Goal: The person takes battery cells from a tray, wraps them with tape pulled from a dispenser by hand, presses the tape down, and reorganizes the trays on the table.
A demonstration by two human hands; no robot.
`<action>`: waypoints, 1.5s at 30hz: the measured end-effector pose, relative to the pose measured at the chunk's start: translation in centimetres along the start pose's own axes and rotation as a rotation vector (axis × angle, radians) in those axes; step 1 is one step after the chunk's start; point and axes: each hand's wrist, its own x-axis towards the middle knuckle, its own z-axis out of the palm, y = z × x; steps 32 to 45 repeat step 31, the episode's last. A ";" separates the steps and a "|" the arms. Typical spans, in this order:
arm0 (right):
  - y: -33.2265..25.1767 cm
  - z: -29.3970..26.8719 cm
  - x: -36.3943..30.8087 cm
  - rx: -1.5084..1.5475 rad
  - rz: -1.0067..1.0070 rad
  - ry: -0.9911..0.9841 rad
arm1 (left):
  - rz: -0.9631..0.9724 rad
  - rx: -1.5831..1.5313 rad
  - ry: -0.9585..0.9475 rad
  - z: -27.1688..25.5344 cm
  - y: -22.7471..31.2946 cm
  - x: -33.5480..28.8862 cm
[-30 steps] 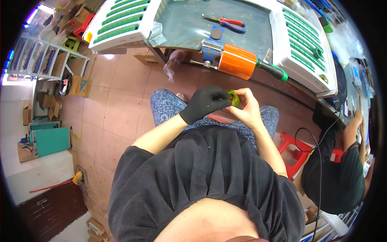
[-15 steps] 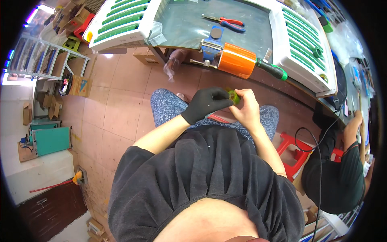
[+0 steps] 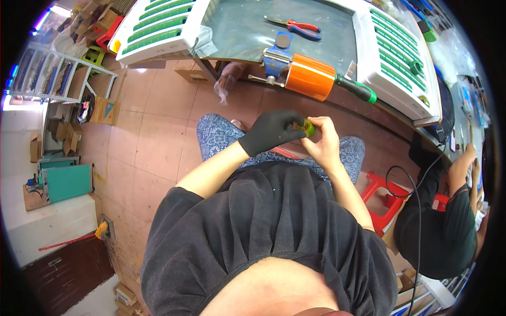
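Above my lap, a small round yellow-green piece (image 3: pixel 309 128) is held between my two hands; its exact kind is too small to tell. My left hand (image 3: pixel 270 131), in a black glove, has thumb and forefinger pinched on the piece's left side. Bare-skinned, my right hand (image 3: pixel 324 141) grips the other side with thumb and bent fingers, which partly cover it. Beyond them, at the bench edge, a blue vise (image 3: pixel 276 63) is fixed beside an orange cylinder (image 3: pixel 310 77). A tool handle in black and green (image 3: pixel 356 89) sticks out from the cylinder's right end.
Red-and-blue pliers (image 3: pixel 301 29) lie on the grey bench top (image 3: pixel 237 34). White trays of green parts stand at left (image 3: pixel 161 29) and right (image 3: pixel 398 52). A red stool (image 3: pixel 380 197) and a dark-clothed co-worker (image 3: pixel 437 231) are at my right, with a black cable (image 3: pixel 419 226) between us.
My left hand has turned and shifted slightly at the green piece, showing a little more of it. My right hand keeps its grip almost in place.
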 end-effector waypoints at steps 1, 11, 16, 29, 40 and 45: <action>0.1 0.0 -0.1 0.000 0.001 0.000 | -0.001 0.000 0.000 0.1 -0.4 0.0; 0.2 0.0 -0.5 -0.014 0.047 -0.050 | -0.043 -0.134 -0.047 0.5 -2.1 -0.5; 2.0 -0.6 -0.8 1.212 0.768 -0.294 | 0.217 0.001 -0.003 -0.1 -1.3 -0.5; 1.8 0.1 -1.2 1.315 0.711 -0.295 | -0.005 -0.087 0.101 1.4 -3.1 -1.1; 1.7 0.1 -1.3 1.290 0.649 -0.252 | -0.020 -0.107 0.119 1.5 -3.2 -1.1; 1.7 0.1 -1.3 1.290 0.649 -0.252 | -0.020 -0.107 0.119 1.5 -3.2 -1.1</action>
